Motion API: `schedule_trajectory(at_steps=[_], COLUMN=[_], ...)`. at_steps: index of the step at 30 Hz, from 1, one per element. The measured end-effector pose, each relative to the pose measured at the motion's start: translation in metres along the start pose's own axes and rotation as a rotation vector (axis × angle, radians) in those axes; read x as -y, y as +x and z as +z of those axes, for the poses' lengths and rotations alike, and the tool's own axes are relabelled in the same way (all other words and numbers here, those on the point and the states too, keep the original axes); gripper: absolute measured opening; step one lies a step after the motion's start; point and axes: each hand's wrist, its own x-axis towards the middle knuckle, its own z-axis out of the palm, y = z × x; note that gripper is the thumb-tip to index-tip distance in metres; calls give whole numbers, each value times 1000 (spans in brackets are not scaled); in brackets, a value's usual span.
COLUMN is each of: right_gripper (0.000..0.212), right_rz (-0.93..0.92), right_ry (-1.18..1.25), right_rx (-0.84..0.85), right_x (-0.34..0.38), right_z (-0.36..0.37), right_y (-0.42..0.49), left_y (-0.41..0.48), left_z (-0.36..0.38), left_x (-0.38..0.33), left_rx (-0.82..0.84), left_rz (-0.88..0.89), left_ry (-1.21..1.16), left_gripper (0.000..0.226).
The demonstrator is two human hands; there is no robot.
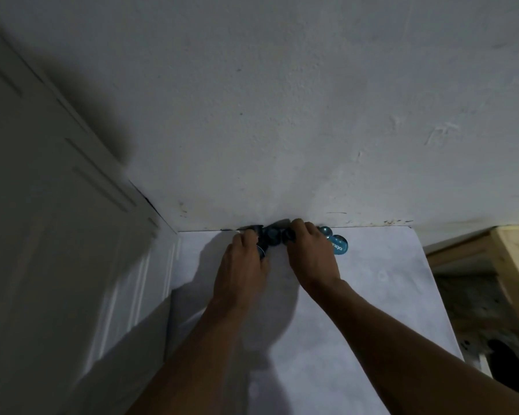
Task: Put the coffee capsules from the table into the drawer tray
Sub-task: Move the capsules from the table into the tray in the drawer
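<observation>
Several dark and blue coffee capsules [272, 237] lie clustered at the far edge of the white table [357, 310], against the wall. My left hand [242, 274] reaches into the left side of the cluster, and its fingers curl round a dark capsule [262, 250]. On the right side my right hand [312, 256] has its fingers curled over another dark capsule [289, 235]. Two blue capsules [337, 244] lie just right of that hand. No drawer or tray is in view.
A white panelled door [72, 235] stands along the table's left side. The grey wall [282, 115] rises right behind the capsules. At the right, past the table edge, is a wooden frame [504, 250] with a dark gap below it.
</observation>
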Motion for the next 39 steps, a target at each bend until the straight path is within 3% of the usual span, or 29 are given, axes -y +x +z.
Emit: schedule_trajectory(at_steps=[6,13,22,27,39], right_gripper=[9,15,20,22,40], right_rz=[-53,-113,-227,-270,-481], right_ry=[12,6,-72,-120,-110], right_rx=[-23,-39,-172,-142,-33], right_x=[3,7,13,24,106], right_z=[-13,-54,-107,-131,-131], right_y=[-14,-66,-161,-224,-343], left_y=[-15,-63,-159,-223,-372], left_z=[-10,-36,-72,-94,-153], left_x=[1,-15,-42,-48,22], left_rx=[-8,-96,-224,-293,-361], left_rz=[22,124,339,380,247], left_ry=[18,38,58,49,70], left_gripper=[39,49,47,46,36])
